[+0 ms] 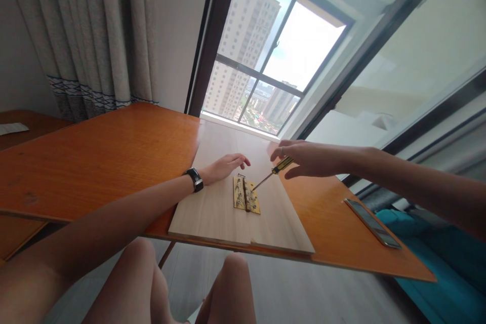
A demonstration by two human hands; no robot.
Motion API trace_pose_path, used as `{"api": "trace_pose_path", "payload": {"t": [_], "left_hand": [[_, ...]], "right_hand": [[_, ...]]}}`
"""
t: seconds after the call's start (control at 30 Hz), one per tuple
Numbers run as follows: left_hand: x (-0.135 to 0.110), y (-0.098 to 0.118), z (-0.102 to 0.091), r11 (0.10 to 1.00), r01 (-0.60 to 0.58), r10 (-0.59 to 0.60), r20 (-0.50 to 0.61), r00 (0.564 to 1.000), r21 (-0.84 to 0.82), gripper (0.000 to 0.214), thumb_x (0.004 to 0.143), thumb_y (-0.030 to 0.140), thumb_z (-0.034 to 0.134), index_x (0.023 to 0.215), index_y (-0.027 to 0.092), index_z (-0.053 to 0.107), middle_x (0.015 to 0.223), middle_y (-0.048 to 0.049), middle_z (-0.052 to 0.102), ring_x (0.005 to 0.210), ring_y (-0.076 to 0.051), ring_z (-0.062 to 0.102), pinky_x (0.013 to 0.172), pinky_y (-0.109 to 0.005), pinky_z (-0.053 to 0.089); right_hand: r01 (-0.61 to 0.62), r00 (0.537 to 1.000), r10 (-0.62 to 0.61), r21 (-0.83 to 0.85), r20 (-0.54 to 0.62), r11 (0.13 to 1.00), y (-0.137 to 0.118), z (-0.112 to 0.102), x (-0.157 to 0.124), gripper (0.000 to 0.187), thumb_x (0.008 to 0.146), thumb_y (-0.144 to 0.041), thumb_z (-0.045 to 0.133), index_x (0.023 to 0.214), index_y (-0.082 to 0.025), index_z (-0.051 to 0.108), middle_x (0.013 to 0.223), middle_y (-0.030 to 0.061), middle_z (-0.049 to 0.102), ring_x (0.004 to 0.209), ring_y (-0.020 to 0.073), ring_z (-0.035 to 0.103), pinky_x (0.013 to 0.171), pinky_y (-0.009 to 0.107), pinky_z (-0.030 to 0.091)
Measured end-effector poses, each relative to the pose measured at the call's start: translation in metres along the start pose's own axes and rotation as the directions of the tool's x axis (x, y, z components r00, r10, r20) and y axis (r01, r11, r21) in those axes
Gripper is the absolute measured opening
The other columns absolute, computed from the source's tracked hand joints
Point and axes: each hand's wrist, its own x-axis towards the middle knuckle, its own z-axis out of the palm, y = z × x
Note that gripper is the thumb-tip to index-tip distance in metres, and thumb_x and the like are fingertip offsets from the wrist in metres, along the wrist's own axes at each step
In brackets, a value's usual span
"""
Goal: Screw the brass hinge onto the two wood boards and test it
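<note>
A yellow brass-coloured hinge lies opened flat on a pale wooden board, with dark marks or small pieces on its leaves that are too small to make out. My right hand grips the yellow-and-black handle of a screwdriver. The screwdriver slants down to the left, its tip at the hinge's right leaf. My left hand rests on the board just beyond and left of the hinge, fingers loosely bent and holding nothing. A dark watch is on the left wrist.
The board lies across an orange-brown wooden table. A phone lies near the table's right edge. Beyond the table are a window and a grey curtain. Teal upholstery shows at the lower right.
</note>
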Motion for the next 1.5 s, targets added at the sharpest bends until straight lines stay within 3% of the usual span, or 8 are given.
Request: {"api": "trace_pose_path", "payload": {"t": [0.23,0.33,0.47,0.67,0.83,0.97,1.23,1.5], "left_hand": [[-0.001,-0.011,0.003,0.97,-0.027,0.023,0.019,1.0,0.24,0.027,0.094,0.018,0.043,0.1,0.017,0.069,0.097,-0.0084,0.064,0.105,-0.024,0.054,0.099,-0.038,0.041],[-0.002,-0.014,0.005,0.9,-0.089,0.059,0.082,0.995,0.427,0.03,0.097,0.018,0.042,0.103,0.02,0.071,0.102,-0.0091,0.063,0.105,-0.024,0.054,0.097,-0.038,0.042],[-0.002,-0.016,0.005,0.859,-0.132,0.081,0.124,0.989,0.494,0.031,0.099,0.021,0.044,0.102,0.023,0.074,0.106,-0.0083,0.062,0.102,-0.022,0.056,0.095,-0.035,0.043],[-0.002,-0.013,0.002,0.863,-0.136,0.089,0.117,0.989,0.487,0.024,0.096,0.021,0.052,0.097,0.023,0.075,0.103,-0.0059,0.064,0.101,-0.02,0.056,0.095,-0.032,0.043],[-0.001,-0.012,0.0,0.86,-0.124,0.076,0.117,0.99,0.494,0.019,0.093,0.02,0.056,0.091,0.02,0.074,0.097,-0.0055,0.065,0.096,-0.02,0.058,0.091,-0.03,0.045],[0.0,-0.01,0.001,0.866,-0.114,0.06,0.126,0.99,0.487,0.016,0.092,0.02,0.057,0.089,0.019,0.073,0.095,-0.0047,0.066,0.095,-0.02,0.058,0.088,-0.029,0.045],[0.002,-0.009,0.0,0.881,-0.063,0.013,0.108,0.994,0.468,0.013,0.091,0.017,0.058,0.085,0.017,0.07,0.095,-0.0053,0.068,0.096,-0.021,0.059,0.088,-0.032,0.046],[0.0,0.0,-0.002,0.915,-0.024,-0.006,0.073,0.997,0.402,0.017,0.093,0.017,0.052,0.087,0.017,0.068,0.094,-0.0044,0.07,0.093,-0.02,0.061,0.088,-0.031,0.046]], "right_hand": [[0.174,0.985,-0.174,0.009,0.004,0.985,0.001,0.001,0.0,0.019,0.089,-0.028,0.059,0.092,-0.018,0.074,0.081,0.0081,0.073,0.072,0.0185,0.064,0.066,0.028,0.042],[-0.064,0.991,0.055,0.078,0.122,0.995,0.001,-0.001,0.001,0.025,0.088,-0.033,0.058,0.085,-0.017,0.077,0.07,0.006,0.071,0.061,0.0163,0.059,0.059,0.028,0.04],[-0.409,0.894,0.362,0.151,0.265,0.9,-0.002,0.004,0.0,0.039,0.086,-0.046,0.054,0.078,-0.015,0.076,0.059,0.0047,0.064,0.045,0.0131,0.05,0.047,0.028,0.035],[-0.26,0.966,0.257,0.096,0.04,0.961,-0.01,0.005,-0.003,0.032,0.081,-0.042,0.062,0.095,-0.016,0.075,0.089,0.0089,0.075,0.078,0.0225,0.066,0.067,0.03,0.044],[-0.234,0.971,0.222,0.164,0.091,0.958,0.013,-0.005,-0.007,0.03,0.082,-0.045,0.062,0.086,-0.019,0.076,0.081,0.0045,0.075,0.074,0.0205,0.066,0.065,0.029,0.043],[-0.243,0.961,0.274,0.365,-0.033,0.899,0.042,0.0,-0.007,0.039,0.081,-0.056,0.062,0.084,-0.019,0.075,0.073,0.002,0.069,0.066,0.0162,0.059,0.06,0.026,0.038],[0.06,0.882,0.406,0.91,-0.241,0.409,0.063,0.085,0.036,0.051,0.077,-0.064,0.066,0.063,-0.016,0.054,0.057,-0.0038,0.044,0.05,0.0067,0.028,0.049,0.026,0.018],[0.317,0.864,0.446,0.941,-0.234,-0.121,0.077,0.156,0.05,0.041,0.079,-0.055,0.07,0.09,-0.018,0.057,0.055,-0.0091,0.034,0.045,0.005,0.017,0.047,0.026,0.008]]}}
